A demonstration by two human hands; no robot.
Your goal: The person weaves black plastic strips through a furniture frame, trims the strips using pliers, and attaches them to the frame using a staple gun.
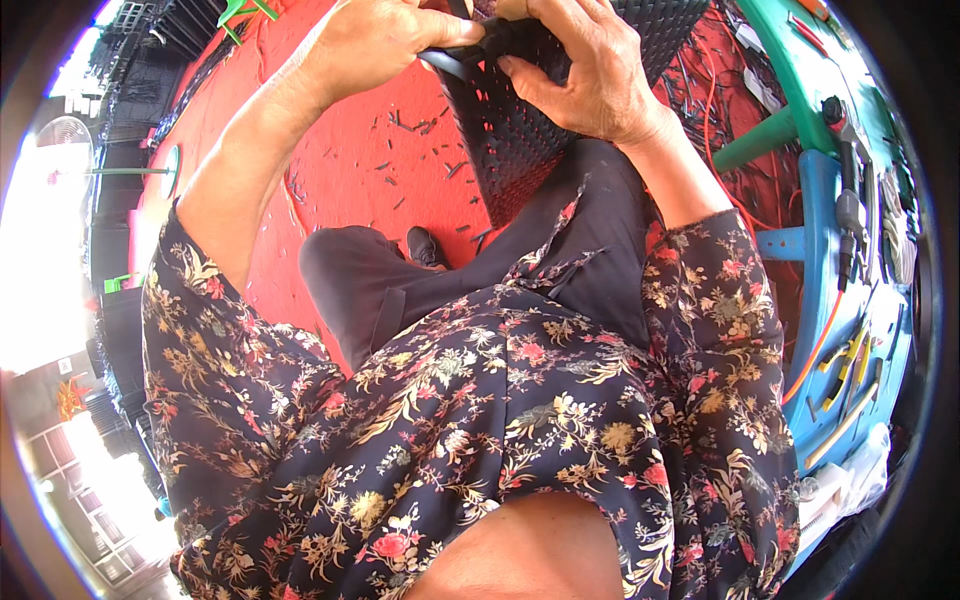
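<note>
The left hand (385, 40) curls closed, its thumb pressed on the dark upper edge of a black woven piece (505, 150), tightly plaited, angular, just beyond the right thigh. The right hand (595, 85) arches half-open at that edge; its grip cannot be told. Slim black scraps (410, 125) litter the flat red floor (335, 180).
</note>
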